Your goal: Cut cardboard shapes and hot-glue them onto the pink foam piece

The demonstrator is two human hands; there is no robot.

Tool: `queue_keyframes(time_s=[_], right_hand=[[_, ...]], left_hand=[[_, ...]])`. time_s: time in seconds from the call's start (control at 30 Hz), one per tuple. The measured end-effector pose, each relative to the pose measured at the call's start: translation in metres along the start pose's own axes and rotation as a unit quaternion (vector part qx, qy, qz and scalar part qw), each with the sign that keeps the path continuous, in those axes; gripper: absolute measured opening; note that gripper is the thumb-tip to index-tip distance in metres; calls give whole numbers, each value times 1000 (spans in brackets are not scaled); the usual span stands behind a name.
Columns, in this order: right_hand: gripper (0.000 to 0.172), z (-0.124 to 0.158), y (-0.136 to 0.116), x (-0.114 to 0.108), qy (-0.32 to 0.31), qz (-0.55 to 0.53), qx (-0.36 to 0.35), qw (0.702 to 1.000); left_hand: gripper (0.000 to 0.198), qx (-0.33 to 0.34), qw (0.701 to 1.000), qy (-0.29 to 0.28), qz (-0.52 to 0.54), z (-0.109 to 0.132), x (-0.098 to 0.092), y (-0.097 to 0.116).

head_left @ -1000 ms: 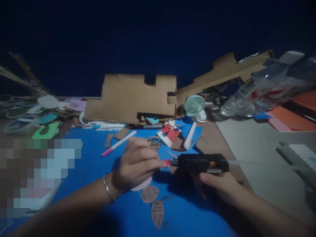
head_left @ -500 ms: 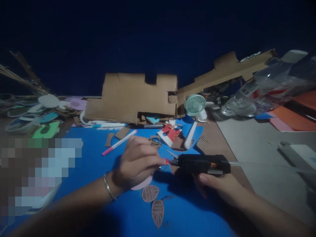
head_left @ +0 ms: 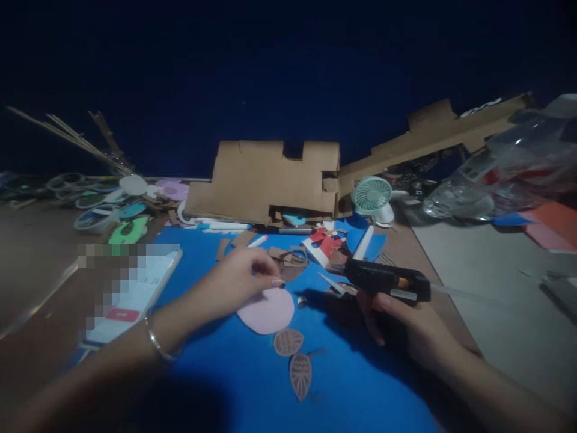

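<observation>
My right hand is wrapped round a black hot glue gun, whose nozzle points left. A clear glue stick runs out of its rear end. With thumb and fingertips pinched together, my left hand is just above the upper edge of a pale pink paper circle. A tiny dark spot shows at those fingertips, too small to name. Below the circle lie two leaf-shaped cutouts with dark patterns. Scissors lie partly hidden under the glue gun.
A blue sheet covers the work surface. Behind it are cardboard scraps, markers, red and white paper, a large cardboard piece and a mint fan. A phone is at left, plastic bottles at right.
My left hand has drawn back from the nozzle to the left, uncovering the pink circle. The glue gun now sits slightly higher and tilted. The whole view has shifted right.
</observation>
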State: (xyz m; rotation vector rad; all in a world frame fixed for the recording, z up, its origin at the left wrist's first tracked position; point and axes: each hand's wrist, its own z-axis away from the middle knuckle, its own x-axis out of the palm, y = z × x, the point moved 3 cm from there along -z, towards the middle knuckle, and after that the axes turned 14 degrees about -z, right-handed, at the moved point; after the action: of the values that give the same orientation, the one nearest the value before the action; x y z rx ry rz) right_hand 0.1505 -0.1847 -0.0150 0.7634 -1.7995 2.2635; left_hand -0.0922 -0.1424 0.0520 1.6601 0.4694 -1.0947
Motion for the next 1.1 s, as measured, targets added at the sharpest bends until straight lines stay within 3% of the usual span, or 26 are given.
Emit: queue_keyframes(time_s=[0.1, 0.3, 0.7, 1.1], right_hand=[[24, 1, 0, -1, -4, 5, -14, 1000], [24, 2, 0, 0, -3, 17, -11, 1000], [26, 1, 5, -4, -12, 16, -9, 1000], [27, 0, 5, -4, -23, 21, 7, 999]], left_hand=[[14, -84, 994, -74, 19, 9, 12, -12], [18, -152, 980, -124, -26, 14, 18, -16], [22, -153, 966, -197, -68, 8, 35, -22], [20, -170, 961, -203, -82, 6, 35, -20]])
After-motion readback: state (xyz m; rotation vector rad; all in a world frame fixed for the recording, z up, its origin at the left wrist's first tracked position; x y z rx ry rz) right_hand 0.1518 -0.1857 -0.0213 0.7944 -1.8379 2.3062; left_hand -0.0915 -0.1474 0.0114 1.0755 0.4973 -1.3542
